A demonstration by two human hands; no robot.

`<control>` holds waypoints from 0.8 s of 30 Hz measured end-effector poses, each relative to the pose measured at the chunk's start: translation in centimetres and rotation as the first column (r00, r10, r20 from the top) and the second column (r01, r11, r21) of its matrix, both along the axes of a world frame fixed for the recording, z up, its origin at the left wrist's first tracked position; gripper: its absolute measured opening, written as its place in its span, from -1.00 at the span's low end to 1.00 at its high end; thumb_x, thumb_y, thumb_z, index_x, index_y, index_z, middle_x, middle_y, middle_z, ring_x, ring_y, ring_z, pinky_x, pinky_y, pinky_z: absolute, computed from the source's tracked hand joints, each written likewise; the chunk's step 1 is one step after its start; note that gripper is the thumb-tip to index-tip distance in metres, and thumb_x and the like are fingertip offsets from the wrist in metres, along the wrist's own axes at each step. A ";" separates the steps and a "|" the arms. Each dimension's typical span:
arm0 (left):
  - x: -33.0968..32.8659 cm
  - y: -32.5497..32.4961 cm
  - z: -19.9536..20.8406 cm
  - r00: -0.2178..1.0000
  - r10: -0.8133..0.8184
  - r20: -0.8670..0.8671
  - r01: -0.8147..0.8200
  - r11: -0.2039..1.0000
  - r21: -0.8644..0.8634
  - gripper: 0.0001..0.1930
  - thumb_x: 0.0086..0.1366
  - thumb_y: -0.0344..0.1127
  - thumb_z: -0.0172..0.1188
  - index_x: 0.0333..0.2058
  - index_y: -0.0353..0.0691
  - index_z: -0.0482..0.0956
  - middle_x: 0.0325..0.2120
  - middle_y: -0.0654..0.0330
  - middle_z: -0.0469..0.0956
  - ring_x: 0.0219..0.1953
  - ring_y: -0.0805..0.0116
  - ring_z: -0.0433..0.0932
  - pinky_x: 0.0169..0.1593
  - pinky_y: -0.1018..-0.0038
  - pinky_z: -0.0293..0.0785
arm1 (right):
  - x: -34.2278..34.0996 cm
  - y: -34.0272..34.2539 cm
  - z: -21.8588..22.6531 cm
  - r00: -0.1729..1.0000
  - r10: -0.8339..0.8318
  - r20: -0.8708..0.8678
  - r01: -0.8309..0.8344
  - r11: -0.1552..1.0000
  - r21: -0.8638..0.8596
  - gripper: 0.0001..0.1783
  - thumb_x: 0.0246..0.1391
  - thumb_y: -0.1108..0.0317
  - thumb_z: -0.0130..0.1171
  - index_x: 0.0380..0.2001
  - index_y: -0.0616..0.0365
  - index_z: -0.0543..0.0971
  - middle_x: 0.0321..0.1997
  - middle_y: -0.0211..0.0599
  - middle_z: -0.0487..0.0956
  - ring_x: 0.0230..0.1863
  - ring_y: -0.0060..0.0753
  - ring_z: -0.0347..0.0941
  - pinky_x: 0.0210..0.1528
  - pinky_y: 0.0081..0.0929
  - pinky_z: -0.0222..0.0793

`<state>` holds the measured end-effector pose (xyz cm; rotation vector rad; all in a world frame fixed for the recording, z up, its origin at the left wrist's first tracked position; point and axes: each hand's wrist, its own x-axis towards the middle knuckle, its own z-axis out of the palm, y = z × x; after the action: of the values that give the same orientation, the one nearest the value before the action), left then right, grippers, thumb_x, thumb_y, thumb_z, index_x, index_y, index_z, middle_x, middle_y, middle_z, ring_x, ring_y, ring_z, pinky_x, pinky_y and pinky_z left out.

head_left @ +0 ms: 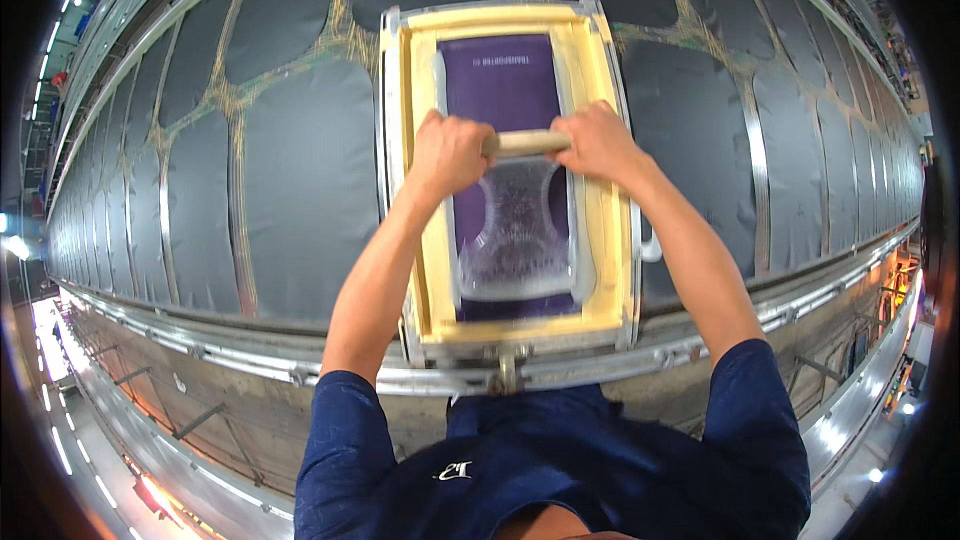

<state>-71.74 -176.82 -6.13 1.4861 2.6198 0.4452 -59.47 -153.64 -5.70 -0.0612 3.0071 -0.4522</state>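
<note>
A squeegee (528,143) with a pale wooden handle lies crosswise over a screen-printing frame (610,315). My left hand (448,152) is wrapped round the handle's left end, and my right hand (600,143) grips its right end. Inside the frame's yellow-covered border lies a purple printing area (498,80) with small light lettering near its far edge. Between the squeegee and my body, a translucent whitish film of ink (515,265) covers much of the purple, with darker curved patches at its sides. My hands and the handle hide the squeegee's blade.
The frame sits on a long table with dark grey panels (300,180) stretching left and right, split by ink-streaked seams (238,210). A metal rail (560,372) runs along the near edge, close to my body. A metal clamp (507,365) sits at the frame's near end.
</note>
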 end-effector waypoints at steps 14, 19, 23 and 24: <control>-22.0 12.5 -1.1 0.996 0.074 0.045 -0.072 0.996 -0.045 -0.50 -0.09 -0.01 0.54 -0.12 -0.02 0.77 -0.38 0.10 0.73 -0.26 0.05 0.71 -0.11 0.22 0.60 | -23.1 12.4 -1.3 0.973 -0.130 0.191 0.161 0.974 -0.161 -0.57 -0.12 0.12 0.53 -0.24 0.19 0.71 -0.47 -0.11 0.68 -0.33 -0.06 0.66 -0.21 -0.24 0.51; -19.0 10.0 -1.2 0.998 0.058 0.000 -0.058 0.995 -0.081 -0.49 -0.09 0.00 0.54 -0.12 -0.04 0.76 -0.40 0.12 0.72 -0.30 0.07 0.70 -0.17 0.22 0.59 | -19.4 9.2 -0.8 0.987 -0.104 0.125 0.117 0.988 -0.105 -0.57 -0.12 0.11 0.51 -0.25 0.18 0.71 -0.49 -0.11 0.66 -0.38 -0.03 0.64 -0.23 -0.24 0.49; -12.4 6.6 -1.6 0.999 0.037 -0.016 -0.037 0.999 0.008 -0.56 -0.10 0.00 0.54 -0.23 -0.03 0.77 -0.48 0.10 0.70 -0.35 0.02 0.69 -0.18 0.17 0.59 | -12.8 7.0 -2.4 0.997 -0.070 0.045 0.076 0.986 -0.146 -0.62 -0.13 0.13 0.50 -0.32 0.17 0.69 -0.50 -0.05 0.63 -0.39 0.02 0.61 -0.26 -0.20 0.48; -10.1 5.1 -1.9 0.999 0.034 0.008 -0.034 0.999 0.008 -0.59 -0.09 -0.01 0.54 -0.25 -0.04 0.77 -0.49 0.09 0.69 -0.36 0.01 0.69 -0.19 0.17 0.59 | -10.1 5.3 -2.1 0.998 -0.047 0.040 0.053 0.984 -0.171 -0.63 -0.13 0.14 0.50 -0.34 0.17 0.68 -0.51 -0.04 0.62 -0.39 0.03 0.60 -0.26 -0.18 0.47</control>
<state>-81.82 -171.76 -7.99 1.4415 2.6436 0.4637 -69.58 -148.30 -7.84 0.0087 2.9331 -0.7095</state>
